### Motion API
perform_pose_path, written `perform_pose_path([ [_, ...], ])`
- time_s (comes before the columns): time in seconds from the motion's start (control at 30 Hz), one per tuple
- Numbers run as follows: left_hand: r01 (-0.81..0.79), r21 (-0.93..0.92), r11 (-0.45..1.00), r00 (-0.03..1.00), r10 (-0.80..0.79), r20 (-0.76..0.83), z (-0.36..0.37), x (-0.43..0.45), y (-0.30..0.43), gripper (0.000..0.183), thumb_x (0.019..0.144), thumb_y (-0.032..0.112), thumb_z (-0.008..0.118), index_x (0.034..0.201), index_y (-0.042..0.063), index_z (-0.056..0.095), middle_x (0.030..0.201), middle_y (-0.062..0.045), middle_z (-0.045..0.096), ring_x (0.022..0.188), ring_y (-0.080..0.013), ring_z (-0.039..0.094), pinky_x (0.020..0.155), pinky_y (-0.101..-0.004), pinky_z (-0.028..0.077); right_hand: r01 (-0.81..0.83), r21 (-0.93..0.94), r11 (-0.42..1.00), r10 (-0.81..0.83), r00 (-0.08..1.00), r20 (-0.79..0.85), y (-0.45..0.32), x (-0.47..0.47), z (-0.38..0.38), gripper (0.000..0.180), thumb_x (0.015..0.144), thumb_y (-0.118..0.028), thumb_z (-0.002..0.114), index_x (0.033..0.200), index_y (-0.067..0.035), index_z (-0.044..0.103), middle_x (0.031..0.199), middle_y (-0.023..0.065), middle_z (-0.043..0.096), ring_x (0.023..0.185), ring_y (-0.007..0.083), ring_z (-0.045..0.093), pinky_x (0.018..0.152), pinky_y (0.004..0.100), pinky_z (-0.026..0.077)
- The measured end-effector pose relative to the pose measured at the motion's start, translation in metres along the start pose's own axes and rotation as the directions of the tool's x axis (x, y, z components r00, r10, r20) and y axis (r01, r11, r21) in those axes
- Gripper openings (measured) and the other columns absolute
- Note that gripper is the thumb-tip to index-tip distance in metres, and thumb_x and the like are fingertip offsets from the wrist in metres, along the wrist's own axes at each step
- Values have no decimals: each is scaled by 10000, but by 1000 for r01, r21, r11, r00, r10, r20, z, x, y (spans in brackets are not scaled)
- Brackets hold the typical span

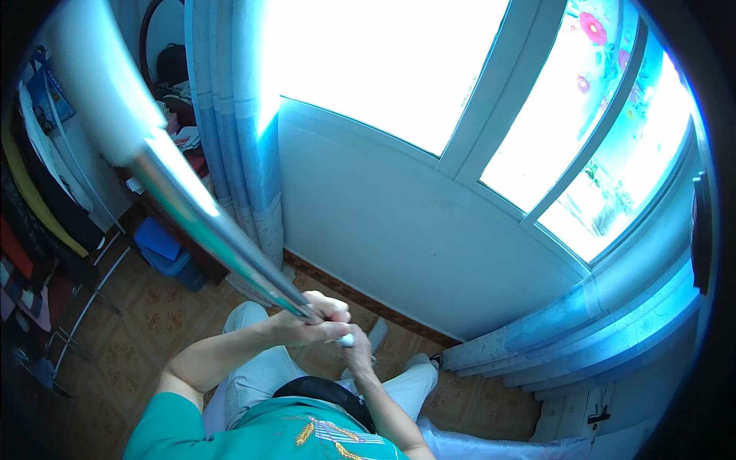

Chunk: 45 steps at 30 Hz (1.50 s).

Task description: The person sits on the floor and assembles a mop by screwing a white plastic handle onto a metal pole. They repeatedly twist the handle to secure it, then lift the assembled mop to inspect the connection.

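A shiny metal pole [224, 236] slants from my hands up to the upper left, passing close to the camera. Its upper part is a thick white section [109, 86], blurred, with the tip cut off by the picture's rim. My left hand [323, 317] grips the pole near its lower end, thumb along it. Just below, my right hand [359, 352] closes around the bottom end, where a small white cap [346, 340] shows. The right fingers are partly hidden. Both hands are above my lap, in front of my light trousers [261, 371].
Ahead stands a white wall [402, 224] under a bright window [374, 69]. Patterned curtains [236, 115] hang at the left, and more curtains [517, 339] at the right. A blue bin [172, 259] and a clothes rack [92, 299] are at left on the tiled floor [155, 322].
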State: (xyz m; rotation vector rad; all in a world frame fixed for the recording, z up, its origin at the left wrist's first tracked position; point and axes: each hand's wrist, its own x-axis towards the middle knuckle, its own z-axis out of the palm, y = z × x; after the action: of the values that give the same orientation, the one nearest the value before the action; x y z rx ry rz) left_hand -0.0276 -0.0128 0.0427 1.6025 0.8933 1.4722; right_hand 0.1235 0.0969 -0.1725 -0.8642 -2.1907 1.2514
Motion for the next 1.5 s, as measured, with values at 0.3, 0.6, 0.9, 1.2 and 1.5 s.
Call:
perform_pose_path([
  [0.3,175,7,984,984,-175,41,67,67,-97,324,943,213,597,692,33,499,631,1,451,614,-93,400,556,-298,359,-38,-23,999,33,982,-189,75,-21,-81,280,831,-177,668,1070,-59,582,954,143,660,889,307,642,751,383,494],
  [0.6,176,66,982,969,-162,-187,45,26,-61,213,922,93,608,726,13,581,639,-5,493,602,-88,458,543,-277,374,-126,-93,988,126,992,-3,68,10,-32,274,794,-229,706,996,-70,611,975,165,671,923,311,654,766,401,498],
  [0.9,193,145,971,839,-87,-537,4,-43,-19,204,933,19,536,732,0,563,641,-20,515,569,-73,495,517,-238,403,-11,18,1000,4,950,311,24,48,65,285,759,-59,659,1043,-62,626,1029,162,672,981,322,642,835,395,489],
  [1.2,230,233,945,701,5,-714,14,-78,2,234,939,22,519,708,42,491,629,-29,521,560,-90,496,521,-247,402,193,64,979,-196,805,560,-8,56,100,319,777,-151,691,1061,-43,596,1041,182,655,981,332,624,823,397,481],
  [1.5,-71,11,997,970,72,-233,20,-29,22,191,910,64,626,738,10,562,631,-53,553,548,-104,498,487,-257,374,-10,-46,999,20,975,221,-45,-9,5,210,775,-38,620,983,-71,619,969,166,633,968,359,585,825,432,466],
])
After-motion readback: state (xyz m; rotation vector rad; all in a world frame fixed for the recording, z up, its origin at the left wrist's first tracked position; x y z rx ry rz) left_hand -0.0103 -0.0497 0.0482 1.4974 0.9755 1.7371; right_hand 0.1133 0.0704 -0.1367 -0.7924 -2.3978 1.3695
